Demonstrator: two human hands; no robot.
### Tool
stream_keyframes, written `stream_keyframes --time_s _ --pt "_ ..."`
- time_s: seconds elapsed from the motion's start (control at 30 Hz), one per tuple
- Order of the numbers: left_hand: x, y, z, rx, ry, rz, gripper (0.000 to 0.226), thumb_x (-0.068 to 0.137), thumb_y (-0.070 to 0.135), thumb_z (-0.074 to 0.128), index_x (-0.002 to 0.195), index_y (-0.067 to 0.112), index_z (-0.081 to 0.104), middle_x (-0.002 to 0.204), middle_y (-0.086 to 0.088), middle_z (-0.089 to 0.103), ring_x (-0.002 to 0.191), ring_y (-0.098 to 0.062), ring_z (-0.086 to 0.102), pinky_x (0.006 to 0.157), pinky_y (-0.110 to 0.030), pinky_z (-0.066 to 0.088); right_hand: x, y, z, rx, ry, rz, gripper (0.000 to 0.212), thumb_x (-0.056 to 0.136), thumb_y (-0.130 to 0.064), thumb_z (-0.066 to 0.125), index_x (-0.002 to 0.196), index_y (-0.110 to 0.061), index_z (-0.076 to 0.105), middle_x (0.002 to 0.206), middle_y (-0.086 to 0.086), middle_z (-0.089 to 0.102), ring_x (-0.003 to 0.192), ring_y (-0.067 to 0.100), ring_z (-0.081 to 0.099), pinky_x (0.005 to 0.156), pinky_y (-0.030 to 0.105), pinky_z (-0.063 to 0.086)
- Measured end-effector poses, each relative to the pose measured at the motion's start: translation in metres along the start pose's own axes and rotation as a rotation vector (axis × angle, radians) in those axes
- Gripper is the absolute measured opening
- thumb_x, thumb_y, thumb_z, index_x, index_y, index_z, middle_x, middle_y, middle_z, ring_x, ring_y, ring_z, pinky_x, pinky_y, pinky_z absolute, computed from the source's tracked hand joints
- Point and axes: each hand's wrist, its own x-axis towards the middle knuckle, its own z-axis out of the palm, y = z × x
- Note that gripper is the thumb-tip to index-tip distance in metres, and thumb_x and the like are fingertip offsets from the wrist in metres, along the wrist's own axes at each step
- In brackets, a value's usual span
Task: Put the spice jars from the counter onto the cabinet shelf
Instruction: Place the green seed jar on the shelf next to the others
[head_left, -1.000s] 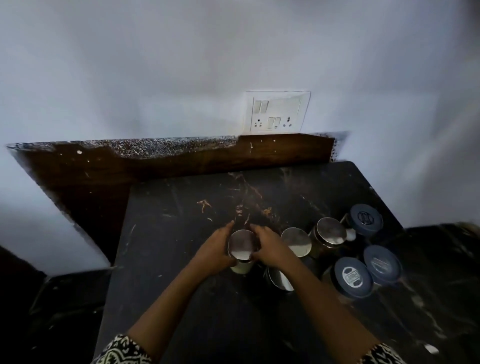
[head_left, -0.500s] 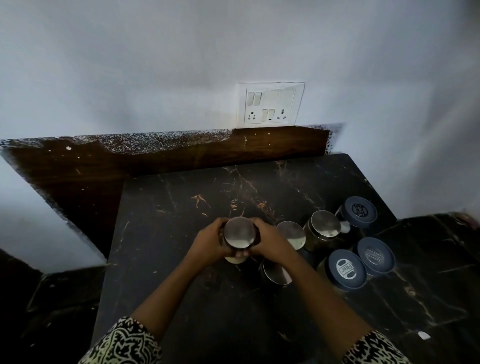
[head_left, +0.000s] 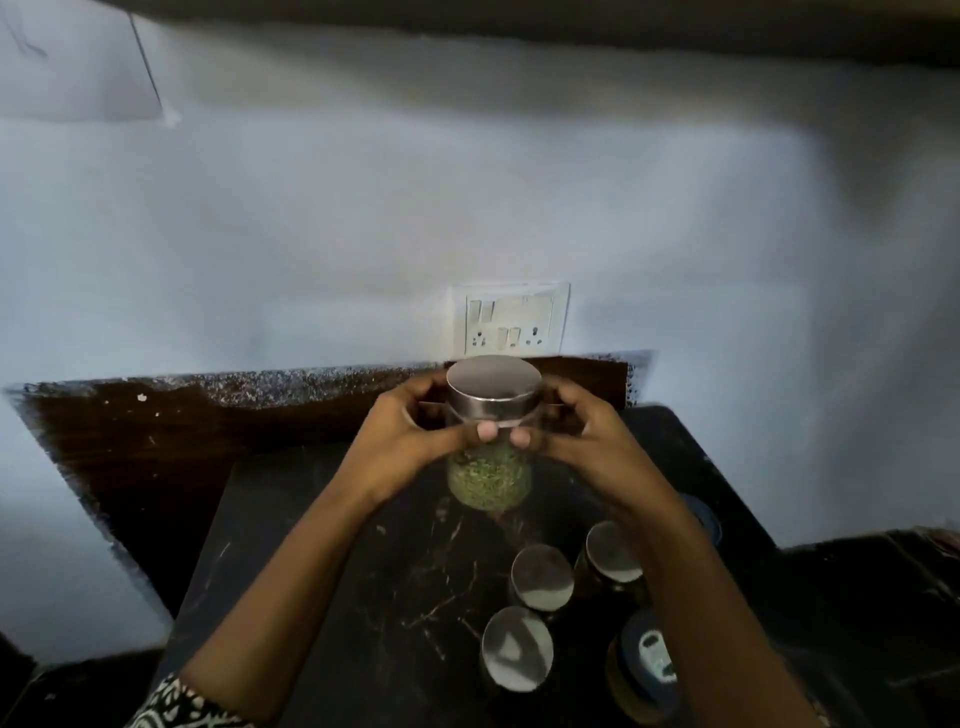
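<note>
A glass spice jar (head_left: 491, 475) with a round steel lid and green dried herbs inside hangs in the air above the dark counter (head_left: 311, 545). My left hand (head_left: 410, 431) grips its left side and my right hand (head_left: 576, 431) grips its right side, thumbs at the front just under the lid. Three steel-lidded jars (head_left: 542, 577) stand on the counter below, at the right. A blue-lidded jar (head_left: 647, 660) stands beside them, partly behind my right forearm. The dark underside of a cabinet (head_left: 519, 21) runs along the top edge.
A white switch and socket plate (head_left: 511, 318) sits on the pale wall behind the jar. A dark wooden backsplash (head_left: 156, 431) lines the counter's far edge. Another dark counter surface (head_left: 872, 597) lies lower at the right.
Both hands have lifted the herb jar off the counter, up to the level of the backsplash. The camera has tilted upward, so more wall and the cabinet's underside show.
</note>
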Motion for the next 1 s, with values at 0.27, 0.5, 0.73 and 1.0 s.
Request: stream_keyframes --time_s 0.27,0.5,0.73,1.0 --pt "0.036 0.093 0.047 -0.175 0.132 0.137 0.053 0.060 0.032 0.083 0.109 0.017 0.066 0.102 0.000 0.072 0.083 -0.011 0.071 0.061 -0.022 0.054 0.006 -0.064 -0.064 0.082 -0.099 -0.151 0.089 0.065 -0.007 0.078 0.133 -0.048 0.037 0.127 -0.003 0.060 0.113 0.015 0.062 0.082 0.028 0.056" --pt "0.035 0.116 0.099 0.061 0.169 0.186 0.074 0.067 0.059 0.072 0.131 0.040 0.041 0.116 0.023 0.055 0.102 0.006 0.057 0.066 -0.009 0.049 0.002 -0.076 -0.094 -0.036 0.147 -0.285 0.086 0.063 -0.022 0.085 0.127 -0.054 0.037 0.123 -0.014 0.057 0.107 0.007 0.060 0.083 0.027 0.056" --pt "0.049 0.124 0.114 -0.140 0.149 0.130 0.076 0.060 0.045 0.084 0.127 0.028 0.053 0.114 -0.001 0.066 0.098 -0.017 0.068 0.076 -0.032 0.058 -0.008 -0.085 -0.122 -0.065 0.096 -0.293 0.076 0.060 -0.037 0.079 0.126 -0.045 0.043 0.121 -0.017 0.056 0.106 0.005 0.059 0.082 0.024 0.056" --pt "0.054 0.135 0.131 -0.255 0.112 0.095 0.070 0.065 0.039 0.079 0.128 0.028 0.053 0.118 -0.001 0.064 0.103 -0.015 0.066 0.084 -0.034 0.053 -0.009 -0.091 -0.143 0.104 0.038 -0.255 0.071 0.055 -0.032 0.078 0.121 -0.039 0.051 0.112 -0.007 0.064 0.098 0.010 0.065 0.080 0.028 0.057"
